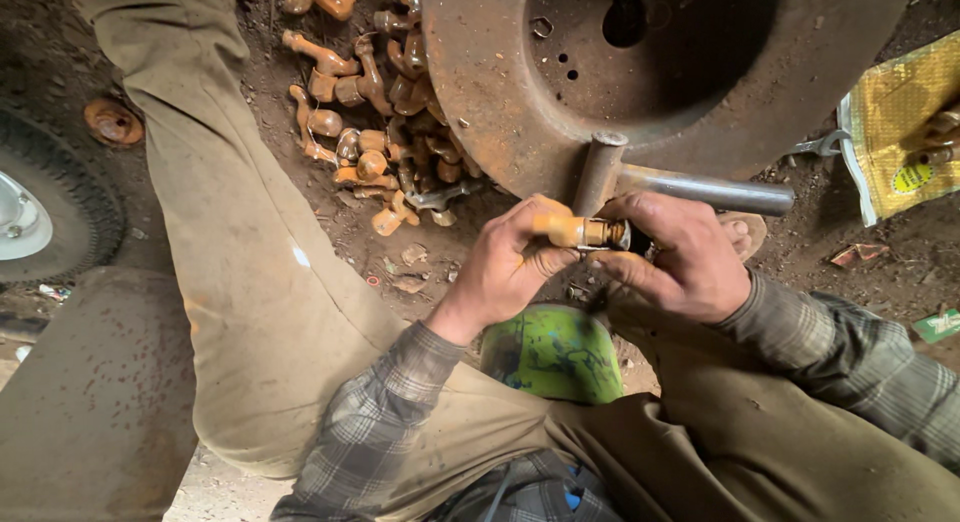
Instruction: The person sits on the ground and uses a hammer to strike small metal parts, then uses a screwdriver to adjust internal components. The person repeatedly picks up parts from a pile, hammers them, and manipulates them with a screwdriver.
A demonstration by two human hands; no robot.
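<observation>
Low over the dirt floor [330, 222], seen from the head camera, the left hand [500, 267] and right hand [680, 257] close together on one rusty wheel stud [580, 232], held level between them, just in front of a heavy rusted wheel hub [480, 72]. Left fingers pinch its orange end; right fingers wrap the darker end. It looks stiff, small yet weighty, gritty rather than slippery; the shank offers the surest hold. A pile of similar studs [375, 112] lies on the floor by the hub's left edge. A green tub [555, 352] sits between the knees, its contents hidden. A steel bar [700, 190] lies beside the hub.
</observation>
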